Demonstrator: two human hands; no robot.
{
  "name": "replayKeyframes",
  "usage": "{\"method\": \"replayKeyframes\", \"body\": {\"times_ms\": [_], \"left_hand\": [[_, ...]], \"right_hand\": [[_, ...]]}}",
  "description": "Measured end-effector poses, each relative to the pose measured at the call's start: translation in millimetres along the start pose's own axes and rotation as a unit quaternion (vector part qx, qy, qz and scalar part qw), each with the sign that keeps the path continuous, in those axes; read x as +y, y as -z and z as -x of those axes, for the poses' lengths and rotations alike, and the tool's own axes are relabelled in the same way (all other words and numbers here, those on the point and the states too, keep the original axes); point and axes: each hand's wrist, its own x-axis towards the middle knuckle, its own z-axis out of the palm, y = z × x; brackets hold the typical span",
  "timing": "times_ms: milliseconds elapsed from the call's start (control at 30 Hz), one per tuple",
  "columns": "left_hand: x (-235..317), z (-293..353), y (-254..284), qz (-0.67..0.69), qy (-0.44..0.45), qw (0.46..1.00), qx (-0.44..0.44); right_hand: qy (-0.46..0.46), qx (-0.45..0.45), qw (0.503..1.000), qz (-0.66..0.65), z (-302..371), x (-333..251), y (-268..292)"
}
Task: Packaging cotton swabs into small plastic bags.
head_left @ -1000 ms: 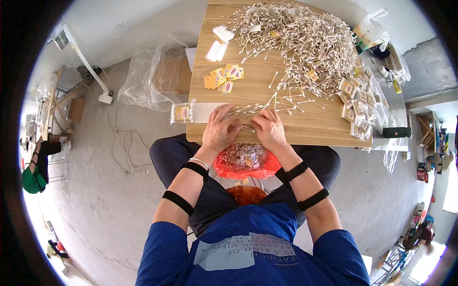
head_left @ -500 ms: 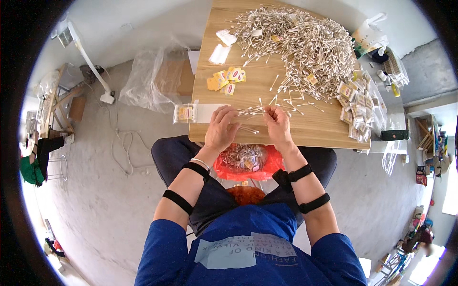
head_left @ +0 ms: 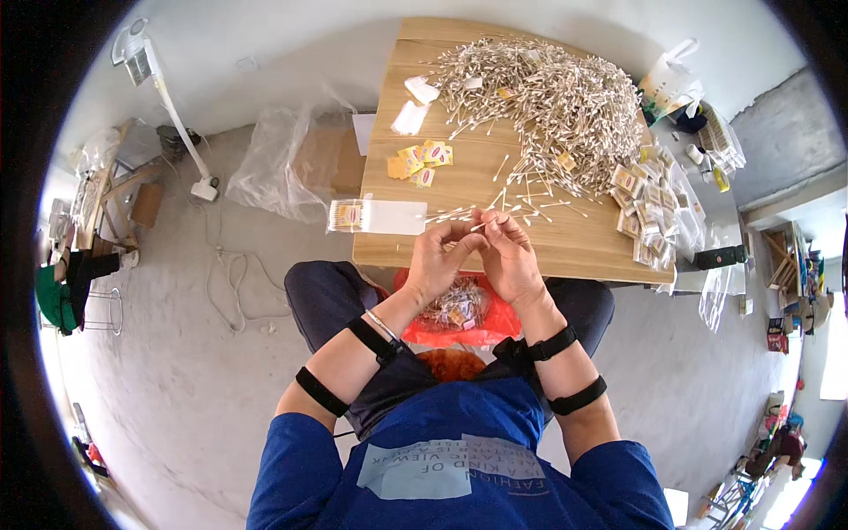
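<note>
My left hand point(head_left: 436, 261) and my right hand point(head_left: 512, 263) meet fingertip to fingertip over the table's near edge. Both are closed in a pinch. A single cotton swab point(head_left: 485, 224) slants out of my right fingers, close to the left ones. Several more cotton swabs point(head_left: 449, 215) stick out leftward by my left fingertips; whether they are gripped or lie on the wood is partly hidden. Left of them, a clear packet of cotton swabs point(head_left: 339, 216) with a yellow label lies at the table edge, a white card strip point(head_left: 397, 218) extending from it.
A large heap of loose cotton swabs point(head_left: 574, 106) covers the far right of the table point(head_left: 397, 88). Yellow cards point(head_left: 422, 162) and white cards point(head_left: 410, 118) lie at the left. Filled packets point(head_left: 649, 208) pile up at the right edge. A red bag point(head_left: 500, 322) hangs below, between my knees.
My hands have come together from a wider spacing, the left moving right and turning inward. The swab bundle that stretched between them now shows mostly left of the joined fingertips. The view has shifted slightly.
</note>
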Motion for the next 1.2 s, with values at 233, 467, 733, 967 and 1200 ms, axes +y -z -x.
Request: {"method": "replayKeyframes", "body": {"times_ms": [233,467,733,967,1200], "left_hand": [[6,7,9,-0.077,-0.116,0.99,0.036],[16,8,11,-0.074,-0.124,0.989,0.026],[13,11,6,0.16,-0.051,0.984,-0.052],[22,15,10,0.125,-0.012,0.989,-0.076],[1,23,8,0.035,-0.007,0.997,-0.071]], "right_hand": [[0.036,0.027,0.983,0.181,24,-24,-12],[0.119,0.016,0.858,0.5,34,-40,-22],[0.081,0.025,0.884,0.459,40,-36,-20],[0.084,0.041,0.874,0.477,41,-34,-17],[0.096,-0.021,0.829,0.55,45,-29,-12]]}}
